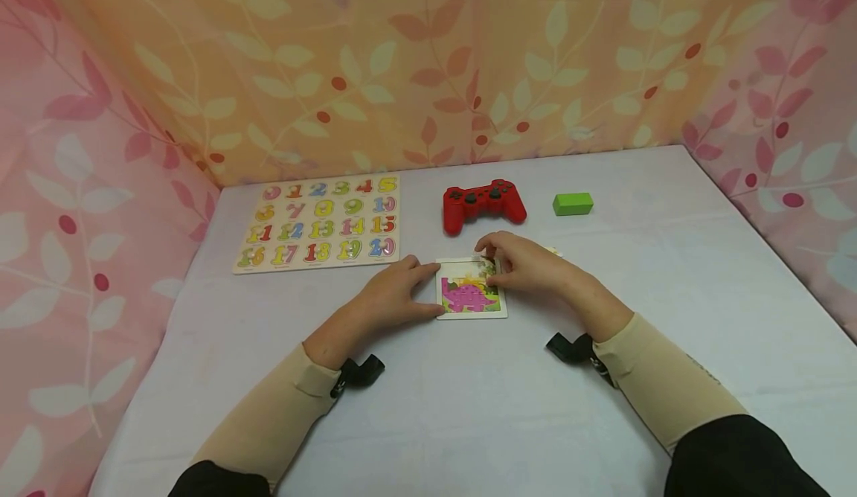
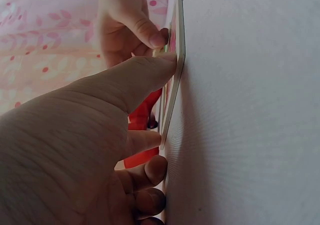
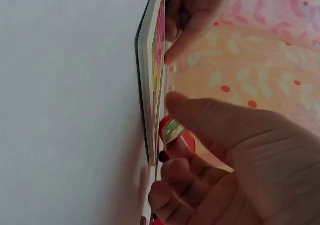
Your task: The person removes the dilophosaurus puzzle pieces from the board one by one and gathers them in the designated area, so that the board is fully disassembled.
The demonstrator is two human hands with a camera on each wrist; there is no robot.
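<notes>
A small dinosaur jigsaw puzzle (image 1: 470, 297) in a white frame lies on the table, its picture showing a pink dinosaur. My left hand (image 1: 395, 295) holds the frame by its left side, thumb on the near corner and index finger at the far one. In the left wrist view the thumb (image 2: 155, 72) presses the board's corner. Over the puzzle's far right part, my right hand (image 1: 525, 263) pinches a small green and cream puzzle piece (image 3: 173, 130) between thumb and fingers. The hand partly hides that side of the puzzle.
Behind the puzzle lies a red game controller (image 1: 483, 205), with a green block (image 1: 572, 204) to its right. A number board (image 1: 321, 222) lies at the back left. Something small and pale (image 1: 554, 251) shows behind my right hand. Patterned curtains (image 1: 428, 65) enclose the table.
</notes>
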